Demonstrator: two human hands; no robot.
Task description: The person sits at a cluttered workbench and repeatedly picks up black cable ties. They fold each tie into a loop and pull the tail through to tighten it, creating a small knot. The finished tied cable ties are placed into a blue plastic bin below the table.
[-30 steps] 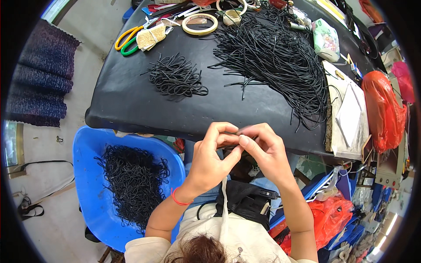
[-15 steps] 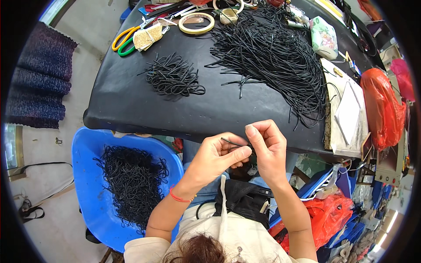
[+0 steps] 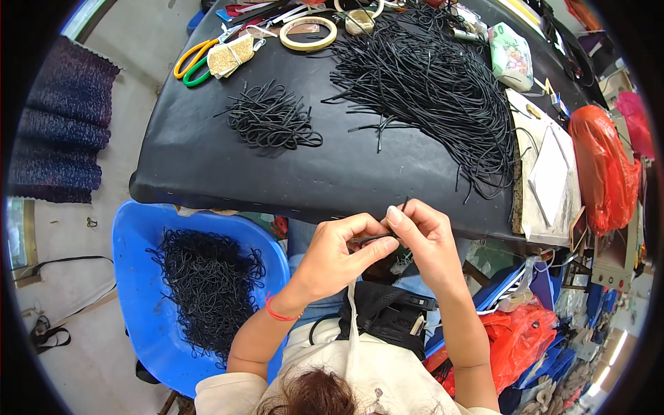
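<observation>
Seen from above, a seated person works at the near edge of a black table [image 3: 277,173], both hands raised just below its rim at about six o'clock from the table's centre. The left hand [image 3: 335,256] and right hand [image 3: 429,242] meet fingertip to fingertip, each pinching one short black cord [image 3: 373,238] held level between them, close to the body, likely so the fine work stays near the eyes. A red band [image 3: 280,315] circles the left wrist. At one o'clock from the hands a large heap of long black cords [image 3: 429,90] spreads over the table, within easy reach of the right arm. At eleven o'clock lies a smaller pile of short looped cords [image 3: 270,121], well apart from the heap, seemingly sorted out from it. A blue plastic chair [image 3: 138,235] stands at nine o'clock, just beside the person's left knee, its seat filled with a dark tangle of cord pieces [image 3: 207,290], placed low where the left hand could drop things. At the far edge lie yellow and green scissors [image 3: 190,62] and a roll of tape [image 3: 308,32]. An orange plastic bag [image 3: 602,166] sits at three o'clock.
</observation>
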